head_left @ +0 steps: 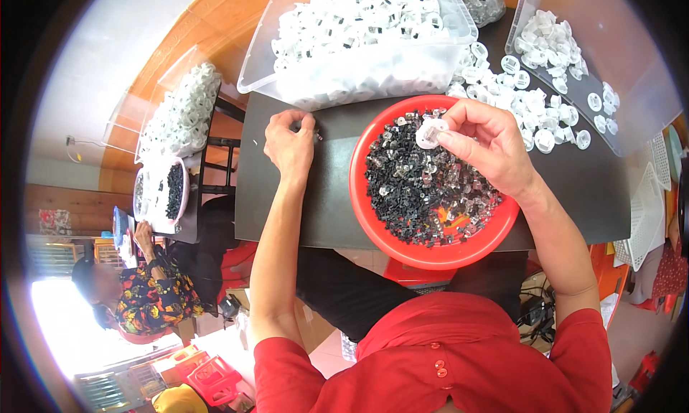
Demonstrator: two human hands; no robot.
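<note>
My right hand [495,146] pinches a small round white translucent plastic piece [432,134] between thumb and fingers. It is above the far side of a red basin [362,216]. Small black parts [402,205] fill the basin's left side, and clear, smoky parts [466,187] lie mostly at its right. To the left of the basin, my left hand [289,149] rests at the dark tabletop [334,169] with curled fingers. Something small and black [296,126] shows in its grip, and a bit of dark material sticks out beside the fingertips; the exact shape is hidden.
A clear tub [359,90] heaped with white pieces stands behind the basin. Loose white round pieces [545,119] lie at the right, some in a tilted clear bin [631,76]. At the left, another person [154,291] sits at a table with a similar basin [183,190].
</note>
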